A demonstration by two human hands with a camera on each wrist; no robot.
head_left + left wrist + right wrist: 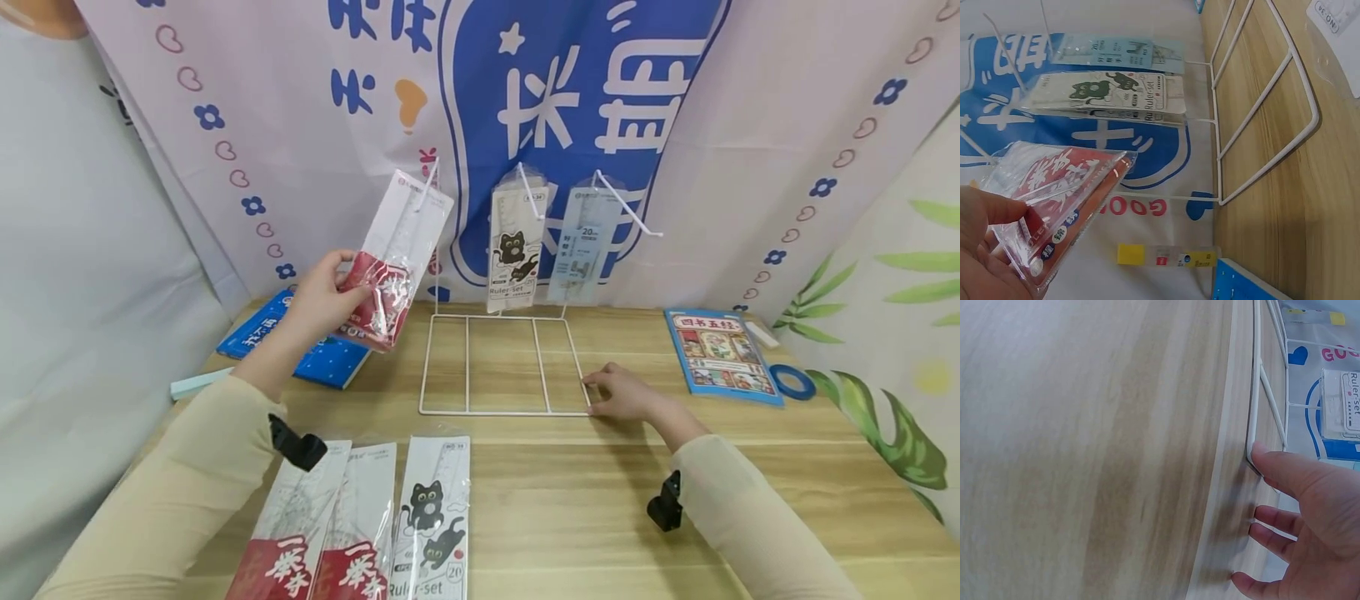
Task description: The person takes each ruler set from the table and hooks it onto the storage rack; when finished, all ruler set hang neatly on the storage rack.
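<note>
My left hand (321, 293) pinches the lower part of a red-and-white ruler set pack (401, 237), thumb in front. The pack tilts at the left hook (429, 185) of a white wire display rack (506, 412), and the hook overlaps its top in the head view. On the other hooks hang a black-cat ruler set (516, 242) and a light blue ruler set (581, 242). My right hand (626, 392) holds the rack's near right base corner between thumb and forefinger, the other fingers spread in the right wrist view.
Two red-and-white packs (356, 517) and another cat ruler set (433, 508) lie at the table's front left. Blue books (330, 362) are behind my left arm. At right lie a blue-bordered book (720, 354) and a blue tape roll (793, 382). A printed curtain (300, 125) hangs behind.
</note>
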